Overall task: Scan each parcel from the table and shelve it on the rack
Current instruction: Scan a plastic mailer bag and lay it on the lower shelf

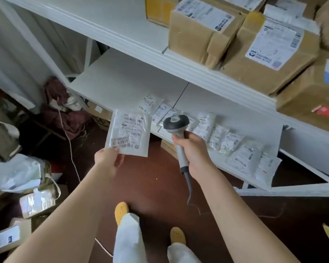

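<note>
Left hand [108, 160] pinches the parcel [129, 131] label-up, just left of the scanner [176, 123]; right hand [194, 150] grips its handle, probably aiming at the barcode, before the rack [179, 73].

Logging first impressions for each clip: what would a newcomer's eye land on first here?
Dead centre, the left hand pinches a flat white parcel by its lower edge, label up, while the right hand grips a handheld scanner beside it. Behind, brown boxes crowd the upper shelf and small white packets line the lower one.
</note>
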`<state>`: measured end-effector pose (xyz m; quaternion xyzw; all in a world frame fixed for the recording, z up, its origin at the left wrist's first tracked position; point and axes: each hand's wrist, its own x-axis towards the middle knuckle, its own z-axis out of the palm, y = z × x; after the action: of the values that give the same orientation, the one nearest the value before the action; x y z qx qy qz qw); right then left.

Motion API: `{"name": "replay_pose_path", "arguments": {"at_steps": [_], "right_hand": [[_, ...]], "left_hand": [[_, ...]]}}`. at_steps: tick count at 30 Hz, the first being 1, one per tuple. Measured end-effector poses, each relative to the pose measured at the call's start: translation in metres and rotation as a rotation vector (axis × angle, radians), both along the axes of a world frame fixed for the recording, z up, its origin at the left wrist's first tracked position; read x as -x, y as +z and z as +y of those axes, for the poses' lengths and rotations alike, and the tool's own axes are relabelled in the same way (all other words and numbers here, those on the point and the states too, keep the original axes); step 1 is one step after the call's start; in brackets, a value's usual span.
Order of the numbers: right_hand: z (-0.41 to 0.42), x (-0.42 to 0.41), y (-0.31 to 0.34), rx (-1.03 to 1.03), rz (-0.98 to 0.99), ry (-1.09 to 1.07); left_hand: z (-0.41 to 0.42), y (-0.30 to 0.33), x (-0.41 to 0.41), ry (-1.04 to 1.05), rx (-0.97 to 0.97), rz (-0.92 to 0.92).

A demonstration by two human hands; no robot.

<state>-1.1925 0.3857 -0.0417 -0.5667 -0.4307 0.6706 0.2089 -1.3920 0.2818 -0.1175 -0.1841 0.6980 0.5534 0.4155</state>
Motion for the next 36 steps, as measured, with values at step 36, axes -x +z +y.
{"name": "replay_pose_path", "arguments": {"at_steps": [36], "right_hand": [[0.181, 0.162, -0.236, 0.015, -0.062, -0.135]], "left_hand": [[0.266, -0.233, 0.216, -0.197, -0.001, -0.060]]}}
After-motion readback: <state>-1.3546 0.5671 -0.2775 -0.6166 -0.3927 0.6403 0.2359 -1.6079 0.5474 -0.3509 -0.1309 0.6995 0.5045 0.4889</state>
